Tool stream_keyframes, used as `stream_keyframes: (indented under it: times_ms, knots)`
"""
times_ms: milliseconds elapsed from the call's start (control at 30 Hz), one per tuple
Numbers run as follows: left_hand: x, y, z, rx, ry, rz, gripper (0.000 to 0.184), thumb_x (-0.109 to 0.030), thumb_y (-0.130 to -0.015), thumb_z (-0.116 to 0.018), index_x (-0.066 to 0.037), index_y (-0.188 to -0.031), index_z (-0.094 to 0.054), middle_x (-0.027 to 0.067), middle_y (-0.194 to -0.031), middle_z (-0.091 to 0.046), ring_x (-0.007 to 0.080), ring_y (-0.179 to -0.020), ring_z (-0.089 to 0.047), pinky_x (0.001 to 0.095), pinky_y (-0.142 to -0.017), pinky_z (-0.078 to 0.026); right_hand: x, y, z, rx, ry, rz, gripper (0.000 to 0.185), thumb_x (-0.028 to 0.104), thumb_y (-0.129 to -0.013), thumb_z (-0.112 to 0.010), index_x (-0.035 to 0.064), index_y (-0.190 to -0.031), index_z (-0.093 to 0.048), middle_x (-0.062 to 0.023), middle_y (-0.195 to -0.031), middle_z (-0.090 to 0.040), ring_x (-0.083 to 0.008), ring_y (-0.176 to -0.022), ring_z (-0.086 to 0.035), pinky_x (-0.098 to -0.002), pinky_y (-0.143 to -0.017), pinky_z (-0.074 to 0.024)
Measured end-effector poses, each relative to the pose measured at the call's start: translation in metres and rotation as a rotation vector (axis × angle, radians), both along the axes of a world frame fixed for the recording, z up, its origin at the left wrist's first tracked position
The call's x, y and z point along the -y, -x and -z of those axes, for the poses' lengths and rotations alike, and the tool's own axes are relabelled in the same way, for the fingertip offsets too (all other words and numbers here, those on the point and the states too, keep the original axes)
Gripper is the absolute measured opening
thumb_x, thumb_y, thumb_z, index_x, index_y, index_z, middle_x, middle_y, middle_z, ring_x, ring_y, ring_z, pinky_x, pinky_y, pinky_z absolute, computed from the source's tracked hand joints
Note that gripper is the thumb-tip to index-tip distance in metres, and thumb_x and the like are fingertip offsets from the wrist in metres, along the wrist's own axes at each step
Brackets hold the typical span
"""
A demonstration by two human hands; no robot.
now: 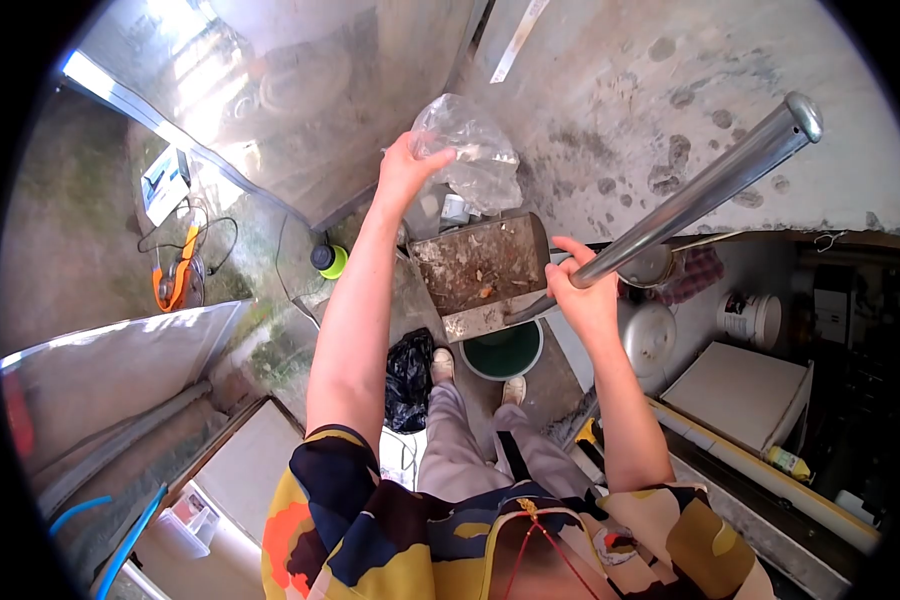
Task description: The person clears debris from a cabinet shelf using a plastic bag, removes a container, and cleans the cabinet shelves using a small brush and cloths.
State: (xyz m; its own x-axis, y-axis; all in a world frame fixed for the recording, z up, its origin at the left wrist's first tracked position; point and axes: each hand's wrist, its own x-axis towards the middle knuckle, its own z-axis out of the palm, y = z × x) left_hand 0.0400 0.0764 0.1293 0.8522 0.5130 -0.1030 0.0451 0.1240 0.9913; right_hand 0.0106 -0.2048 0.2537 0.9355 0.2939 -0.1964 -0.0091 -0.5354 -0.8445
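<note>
My left hand (410, 168) is closed on a crumpled clear plastic bag (475, 145), held up at the middle of the view. The thumb lies across the bag's near edge. My right hand (585, 300) grips the thick metal handle of a long-handled dustpan (470, 265), near the pan. The handle slants up to the right, past my hand. Dirt and small scraps lie on the worn pan, which sits below the bag. A small white box (454, 209) shows between bag and pan.
A round green-bottomed basin (503, 352) stands by my feet, under the dustpan's near edge. Beside it is a black plastic bag (410, 380). A bottle with a lime-green body (337, 263) and an orange tool (178, 278) with cable are at left. Shelves with a white bucket (750, 318) flank the right.
</note>
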Motion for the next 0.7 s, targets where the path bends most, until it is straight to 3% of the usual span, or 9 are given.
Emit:
stream_keyframes:
  times_ms: [67, 200, 267, 300, 433, 533, 633, 700]
  knots:
    - [-0.005, 0.002, 0.002, -0.108, -0.215, 0.091, 0.03, -0.009, -0.079, -0.069, 0.001, -0.106, -0.062, 0.0068, -0.097, -0.065, 0.0116, -0.087, -0.06, 0.0263, -0.076, -0.048, 0.001, -0.001, 0.004, -0.003, -0.005, -0.022, 0.035, 0.009, -0.075, -0.064, -0.002, -0.108, -0.063, -0.0036, -0.06, -0.064, -0.0124, -0.061, -0.062, -0.0283, -0.067, -0.0497]
    - [-0.006, 0.004, 0.009, -0.062, -0.115, -0.004, 0.03, -0.009, -0.07, -0.074, -0.002, -0.098, -0.064, 0.0088, -0.094, -0.068, 0.017, -0.082, -0.064, 0.0303, -0.077, -0.049, 0.0, 0.0, 0.005, 0.003, 0.031, -0.03, 0.034, 0.011, -0.074, -0.065, -0.0006, -0.107, -0.064, -0.0042, -0.06, -0.063, -0.0143, -0.061, -0.063, -0.0297, -0.069, -0.0497]
    - [0.004, 0.006, 0.008, -0.081, -0.45, -0.037, 0.034, -0.006, -0.076, -0.07, 0.0, -0.109, -0.062, 0.0076, -0.098, -0.066, 0.0179, -0.089, -0.061, 0.0294, -0.079, -0.048, -0.001, 0.002, 0.003, -0.031, 0.031, -0.017, 0.034, 0.013, -0.074, -0.065, 0.0009, -0.105, -0.064, -0.0044, -0.06, -0.063, -0.0152, -0.062, -0.063, -0.0306, -0.069, -0.0496]
    - [0.008, 0.005, 0.035, -0.122, -0.589, 0.026, 0.036, -0.005, -0.075, -0.068, 0.001, -0.109, -0.06, 0.01, -0.102, -0.064, 0.0221, -0.093, -0.06, 0.0303, -0.083, -0.046, -0.001, 0.005, 0.004, -0.035, 0.033, -0.014, 0.034, 0.013, -0.074, -0.065, 0.0009, -0.105, -0.064, -0.0044, -0.06, -0.063, -0.0152, -0.062, -0.063, -0.0306, -0.069, -0.0496]
    - [0.014, 0.0, 0.057, -0.152, -0.396, 0.019, 0.035, -0.003, -0.075, -0.067, 0.002, -0.109, -0.059, 0.0114, -0.102, -0.063, 0.0234, -0.096, -0.058, 0.0305, -0.087, -0.043, -0.002, 0.001, 0.007, -0.006, 0.025, -0.016, 0.034, 0.014, -0.074, -0.065, 0.0017, -0.105, -0.065, -0.0046, -0.063, -0.063, -0.0171, -0.064, -0.064, -0.0307, -0.069, -0.0494]
    - [0.016, 0.001, 0.08, -0.059, -0.102, -0.046, 0.021, -0.004, -0.076, -0.065, -0.004, -0.096, -0.058, 0.0111, -0.091, -0.061, 0.0252, -0.087, -0.058, 0.0348, -0.081, -0.044, 0.0, 0.006, 0.009, -0.015, 0.04, -0.035, 0.033, 0.014, -0.074, -0.065, 0.0024, -0.105, -0.065, -0.0048, -0.064, -0.063, -0.0187, -0.065, -0.064, -0.0312, -0.069, -0.0494]
    - [0.024, 0.01, 0.105, -0.251, -0.279, 0.02, 0.021, -0.004, -0.078, -0.063, -0.005, -0.099, -0.059, 0.0089, -0.094, -0.064, 0.0207, -0.092, -0.058, 0.0341, -0.084, -0.044, -0.001, 0.01, 0.005, -0.023, 0.042, -0.044, 0.032, 0.013, -0.074, -0.065, 0.0035, -0.104, -0.065, -0.0049, -0.064, -0.062, -0.0197, -0.065, -0.064, -0.032, -0.07, -0.0494]
    - [0.028, 0.003, 0.108, -0.152, -0.205, -0.05, 0.023, -0.004, -0.079, -0.063, -0.005, -0.102, -0.059, 0.0093, -0.097, -0.065, 0.0211, -0.095, -0.058, 0.0336, -0.086, -0.043, -0.003, 0.004, 0.005, -0.009, 0.037, -0.039, 0.032, 0.013, -0.073, -0.065, 0.0041, -0.104, -0.065, -0.0049, -0.064, -0.062, -0.0199, -0.065, -0.064, -0.0324, -0.07, -0.0493]
